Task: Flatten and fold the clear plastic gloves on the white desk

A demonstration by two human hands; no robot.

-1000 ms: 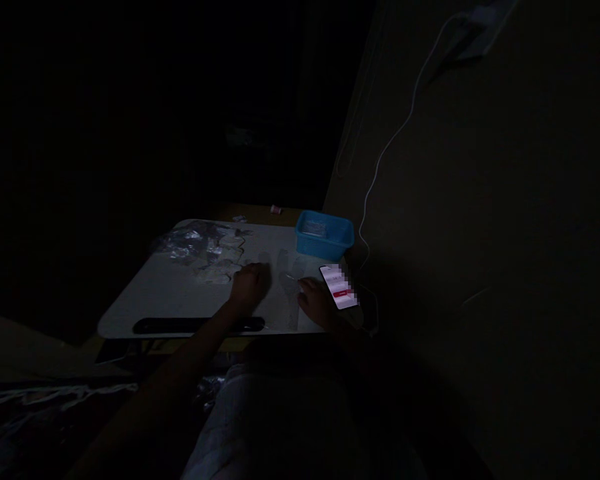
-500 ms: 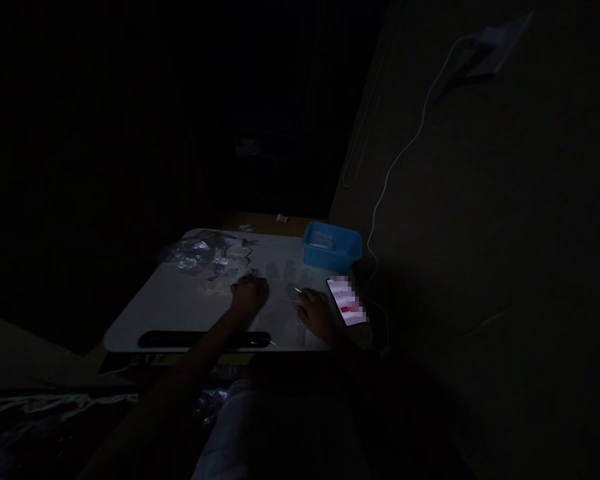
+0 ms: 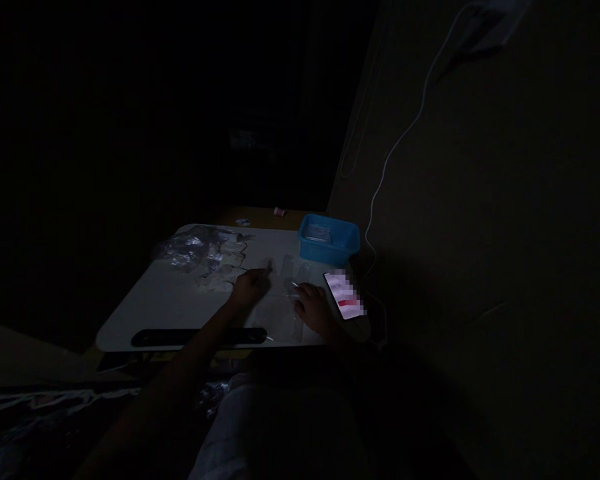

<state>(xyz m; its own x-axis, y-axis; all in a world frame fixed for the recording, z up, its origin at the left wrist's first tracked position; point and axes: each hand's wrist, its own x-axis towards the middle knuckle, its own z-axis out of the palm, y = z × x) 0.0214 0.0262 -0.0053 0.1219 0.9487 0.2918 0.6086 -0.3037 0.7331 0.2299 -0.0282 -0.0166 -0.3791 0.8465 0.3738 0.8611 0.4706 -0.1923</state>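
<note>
The scene is very dark. My left hand (image 3: 250, 288) rests on a small white table (image 3: 170, 300), its fingers pinched on a small pale piece I cannot make out, close to a heap of clear plastic bags (image 3: 200, 250). My right hand (image 3: 311, 308) lies curled at the table's right side and holds a thin pale stick-like tool (image 3: 294, 285). A clear plastic sheet (image 3: 280, 313) lies flat between the two hands. A lit phone (image 3: 345, 295) stands just right of my right hand.
A blue plastic tub (image 3: 329, 239) sits at the table's far right corner. A black bar (image 3: 200, 337) lies along the near edge. A white cable (image 3: 405, 130) hangs down the wall on the right. My lap fills the foreground.
My left hand has shifted slightly toward the far side and its fingers now reach out in a pinch. The view has swayed a little; my right hand has stayed put.
</note>
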